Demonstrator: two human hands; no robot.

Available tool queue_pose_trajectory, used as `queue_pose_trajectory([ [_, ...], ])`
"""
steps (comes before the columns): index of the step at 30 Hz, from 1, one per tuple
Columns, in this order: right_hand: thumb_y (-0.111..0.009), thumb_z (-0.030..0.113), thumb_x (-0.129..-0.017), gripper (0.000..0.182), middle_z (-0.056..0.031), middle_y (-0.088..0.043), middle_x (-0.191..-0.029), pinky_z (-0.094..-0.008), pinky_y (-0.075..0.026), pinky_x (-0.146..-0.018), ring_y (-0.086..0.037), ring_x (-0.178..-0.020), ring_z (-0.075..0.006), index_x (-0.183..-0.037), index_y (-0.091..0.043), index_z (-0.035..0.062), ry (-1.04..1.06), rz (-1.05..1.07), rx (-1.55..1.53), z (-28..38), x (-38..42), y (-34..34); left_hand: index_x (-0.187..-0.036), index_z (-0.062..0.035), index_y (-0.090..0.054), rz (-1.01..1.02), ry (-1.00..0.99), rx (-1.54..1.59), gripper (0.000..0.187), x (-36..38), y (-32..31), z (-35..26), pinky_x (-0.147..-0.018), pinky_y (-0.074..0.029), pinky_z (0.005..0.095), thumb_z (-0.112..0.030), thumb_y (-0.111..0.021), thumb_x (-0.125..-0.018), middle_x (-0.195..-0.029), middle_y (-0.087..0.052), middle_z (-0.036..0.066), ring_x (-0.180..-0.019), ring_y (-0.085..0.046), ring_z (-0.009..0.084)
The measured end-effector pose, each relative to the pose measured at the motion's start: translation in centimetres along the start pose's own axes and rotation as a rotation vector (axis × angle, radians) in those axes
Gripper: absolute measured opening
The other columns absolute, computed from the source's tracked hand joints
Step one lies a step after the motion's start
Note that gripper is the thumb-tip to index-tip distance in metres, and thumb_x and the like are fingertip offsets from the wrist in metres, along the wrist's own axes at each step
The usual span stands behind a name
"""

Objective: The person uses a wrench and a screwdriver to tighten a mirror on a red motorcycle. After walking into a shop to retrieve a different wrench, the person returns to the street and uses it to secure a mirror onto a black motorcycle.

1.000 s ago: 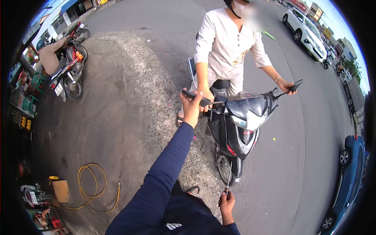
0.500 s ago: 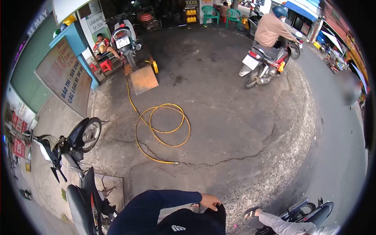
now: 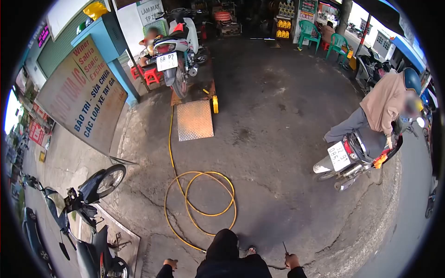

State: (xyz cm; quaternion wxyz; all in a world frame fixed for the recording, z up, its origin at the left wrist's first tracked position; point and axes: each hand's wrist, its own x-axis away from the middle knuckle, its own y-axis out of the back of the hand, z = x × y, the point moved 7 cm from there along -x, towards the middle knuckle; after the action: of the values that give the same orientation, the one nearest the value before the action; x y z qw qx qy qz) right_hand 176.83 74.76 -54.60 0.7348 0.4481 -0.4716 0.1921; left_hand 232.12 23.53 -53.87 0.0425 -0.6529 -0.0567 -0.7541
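Note:
My right hand [image 3: 292, 261] is low in the head view, right of centre, with its fingers closed round a slim dark rod-like tool [image 3: 284, 247] that points upward. What kind of tool it is, I cannot make out. My left hand [image 3: 171, 264] hangs at the lower left, fingers curled in, and nothing shows in it. Between the hands is my dark-clothed leg [image 3: 223, 245], raised in front of me. A yellow hose [image 3: 234, 204] lies in loops on the ground just ahead; my leg hides part of it.
A metal ramp plate [image 3: 194, 120] lies behind a parked scooter [image 3: 178, 51], near a seated person. A sign board [image 3: 88, 99] and a motorbike [image 3: 69, 208] stand at left. At right, a helmeted person [image 3: 382, 104] is at another motorbike [image 3: 357, 153]. Green chairs [image 3: 308, 34] stand farther back.
The shop and hose now appear nearer, and my view has turned. The tool in my right hand has come into view. The helmeted person now leans over the motorbike; the lower-right sandalled person is out of view.

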Motion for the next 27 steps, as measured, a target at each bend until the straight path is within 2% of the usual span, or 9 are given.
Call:
queue_pose_trajectory([
  [2,-0.057,0.024,-0.097,0.025,-0.0115,-0.062,-0.061,-0.0374,-0.049,-0.043,-0.061,-0.047,-0.0246,-0.099,-0.061,-0.0006,0.174,0.017,-0.133,17.2,-3.9,3.8,-0.133,-0.0080,-0.055,0.112,-0.066,-0.092,0.044,0.7,-7.4,-11.1,-0.090,-0.052,0.0477,-0.035,-0.051,-0.099,-0.125,-0.065,0.019,-0.125,-0.058,0.0295],
  [6,-0.059,0.025,-0.096,0.025,-0.0093,-0.059,-0.061,-0.0374,-0.045,-0.041,-0.058,-0.045,-0.0215,-0.096,-0.059,0.0006,0.333,-0.036,-0.194,41.8,-4.2,7.8,-0.131,-0.0104,-0.060,0.071,-0.369,-0.214,0.053,1.2,-0.8,-35.0,-0.097,-0.049,0.0439,-0.042,-0.064,-0.089,-0.120,-0.068,0.019,-0.117,-0.062,0.0313],
  [11,-0.063,0.043,-0.092,0.047,-0.0126,-0.064,-0.061,-0.0399,-0.047,-0.048,-0.064,-0.052,-0.0246,-0.075,-0.067,-0.0005,0.177,-0.112,0.012,57.8,-10.7,9.6,-0.118,-0.0080,-0.066,-0.700,-0.435,-0.224,0.051,12.3,36.2,-65.0,-0.087,-0.054,0.0451,-0.044,-0.073,-0.082,-0.101,-0.072,0.019,-0.098,-0.069,0.0373],
  [13,-0.044,0.072,-0.090,0.084,-0.0308,-0.069,-0.086,-0.0512,-0.052,-0.077,-0.070,-0.096,-0.0398,-0.083,-0.072,-0.0065,0.270,-0.036,0.496,58.0,-20.0,8.9,-0.110,-0.0042,-0.067,-0.992,-0.628,0.072,0.039,23.2,52.1,-77.6,-0.078,-0.055,0.0401,-0.034,-0.072,-0.086,-0.091,-0.073,0.016,-0.089,-0.071,0.0306],
  [16,-0.052,0.062,-0.092,0.066,-0.0246,-0.068,-0.094,-0.0468,-0.049,-0.071,-0.065,-0.088,-0.0346,-0.097,-0.071,-0.0004,0.137,0.116,0.385,70.5,-24.1,13.6,-0.114,-0.0026,-0.061,-0.787,-1.112,0.868,0.027,35.1,66.3,-93.4,-0.067,-0.052,0.0302,-0.024,-0.059,-0.098,-0.093,-0.070,0.009,-0.081,-0.067,0.0168],
  [20,-0.058,0.047,-0.096,0.044,-0.0143,-0.067,-0.077,-0.0417,-0.045,-0.047,-0.060,-0.058,-0.0283,-0.094,-0.067,0.0039,0.124,0.178,0.352,92.9,-26.7,22.5,-0.109,-0.0048,-0.060,-0.710,-0.929,1.165,0.026,29.9,68.0,-105.3,-0.061,-0.052,0.0310,-0.028,-0.060,-0.098,-0.085,-0.070,0.009,-0.068,-0.067,0.0181],
  [22,-0.058,0.048,-0.097,0.045,-0.0086,-0.057,-0.055,-0.0354,-0.035,-0.034,-0.049,-0.037,-0.0197,-0.081,-0.060,0.0055,-0.181,0.216,-0.099,102.2,-31.2,23.7,-0.102,-0.0021,-0.063,-0.678,-0.695,0.880,0.027,18.6,63.1,-109.5,-0.055,-0.053,0.0340,-0.028,-0.064,-0.093,-0.077,-0.071,0.010,-0.061,-0.068,0.0198],
  [24,-0.058,0.052,-0.097,0.050,-0.0028,-0.045,-0.056,-0.0300,-0.026,-0.035,-0.041,-0.039,-0.0156,-0.072,-0.049,0.0096,-0.076,0.054,-0.035,119.5,-34.9,28.9,-0.108,-0.0050,-0.066,-0.420,-0.438,-0.133,0.037,11.0,54.8,-114.9,-0.066,-0.056,0.0405,-0.038,-0.065,-0.092,-0.091,-0.072,0.009,-0.078,-0.072,0.0228],
  [27,-0.057,0.053,-0.097,0.051,-0.0017,-0.044,-0.056,-0.0311,-0.026,-0.035,-0.041,-0.039,-0.0153,-0.071,-0.046,0.0108,0.162,-0.050,-0.050,144.6,-39.2,35.6,-0.113,-0.0081,-0.067,-0.092,-0.351,-0.015,0.041,12.2,58.6,-124.7,-0.075,-0.055,0.0389,-0.042,-0.068,-0.089,-0.099,-0.072,0.009,-0.090,-0.070,0.0221],
])
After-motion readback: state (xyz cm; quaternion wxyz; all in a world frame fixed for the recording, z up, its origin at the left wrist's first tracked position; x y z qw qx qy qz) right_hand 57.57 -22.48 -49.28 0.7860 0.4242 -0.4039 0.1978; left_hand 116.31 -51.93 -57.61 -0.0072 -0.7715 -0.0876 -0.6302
